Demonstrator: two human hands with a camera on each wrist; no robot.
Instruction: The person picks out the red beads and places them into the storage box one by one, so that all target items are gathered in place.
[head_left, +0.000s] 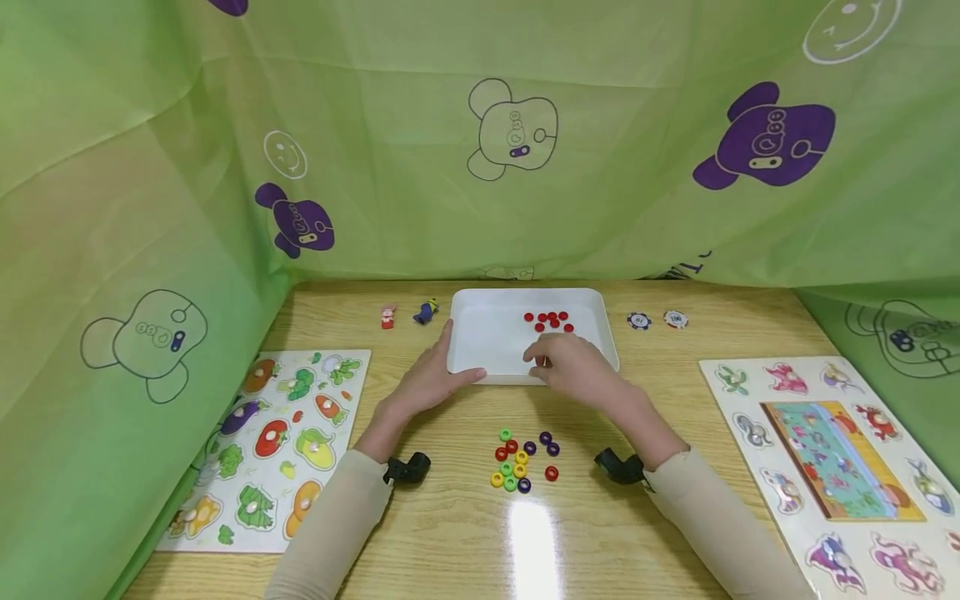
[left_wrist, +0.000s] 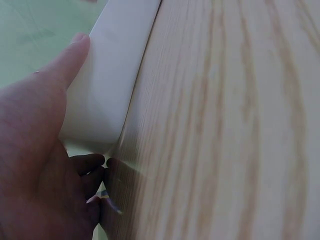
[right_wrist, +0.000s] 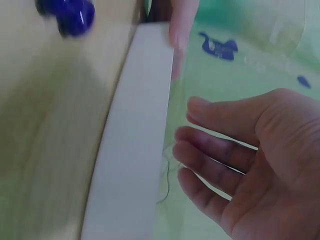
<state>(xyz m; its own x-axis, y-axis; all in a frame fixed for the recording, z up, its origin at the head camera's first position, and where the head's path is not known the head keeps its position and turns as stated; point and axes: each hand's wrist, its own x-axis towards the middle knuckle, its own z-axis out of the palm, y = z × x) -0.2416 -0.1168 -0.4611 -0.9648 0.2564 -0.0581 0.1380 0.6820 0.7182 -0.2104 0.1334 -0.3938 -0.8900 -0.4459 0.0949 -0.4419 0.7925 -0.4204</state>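
A white tray [head_left: 480,333] lies near the back of the table, with several small red beads [head_left: 552,317] in its right half. My left hand [head_left: 431,377] rests against the tray's front left corner, its thumb [left_wrist: 75,55] along the front wall and the fingers down the left side. Over the front rim, towards the right, hangs my right hand [head_left: 573,367], its fingers [right_wrist: 210,160] loosely curved and nothing showing between thumb and fingers. Before the tray lies a loose group of ring beads [head_left: 520,471] in red, yellow, green and purple.
A vegetable puzzle board [head_left: 288,442] lies on the left and a sea-animal puzzle board [head_left: 832,458] on the right. Two small figures, one red [head_left: 387,317] and one blue [head_left: 426,312], stand left of the tray. Right of it are two chips [head_left: 675,319]. Green cloth [head_left: 615,208] hangs behind.
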